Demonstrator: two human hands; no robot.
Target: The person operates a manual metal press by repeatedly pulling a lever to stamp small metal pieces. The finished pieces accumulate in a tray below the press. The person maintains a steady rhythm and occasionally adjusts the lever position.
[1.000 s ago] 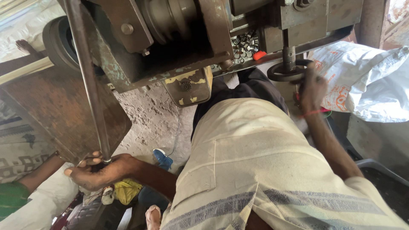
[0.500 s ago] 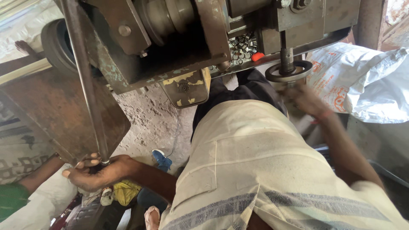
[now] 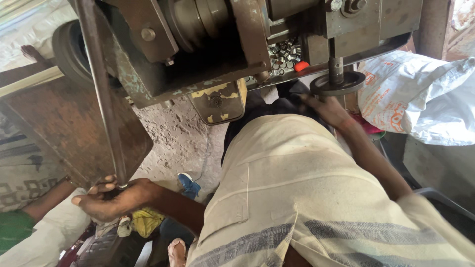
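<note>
Left hand: we see our left hand (image 3: 111,198) closed around the lower end of one long metal lever (image 3: 101,94), fingers wrapped about the bar and thumb pointing left.
Lever look: a single thin, dark grey bar, dull and worn, rising steeply from the fist to the top edge of the view, where it crosses the left side of the press machine (image 3: 208,54).
Right hand: our right hand (image 3: 329,110) lies low just under the round die plate (image 3: 338,83), fingers blurred; we cannot tell whether it pinches anything.
Die plate: one flat dark disc on one upright spindle, at the right front of the machine.
Machine: one heavy rusted body with a grooved pulley on top and one yellowed, chipped tag hanging below its middle.
Small parts: a heap of many short metal rings (image 3: 284,52) on the machine's ledge, too many to count, with one red piece (image 3: 301,66) at its right edge.
Sacks: one white printed sack (image 3: 420,96) to the machine's right.
Floor: one blue shoe (image 3: 189,184) below.
</note>
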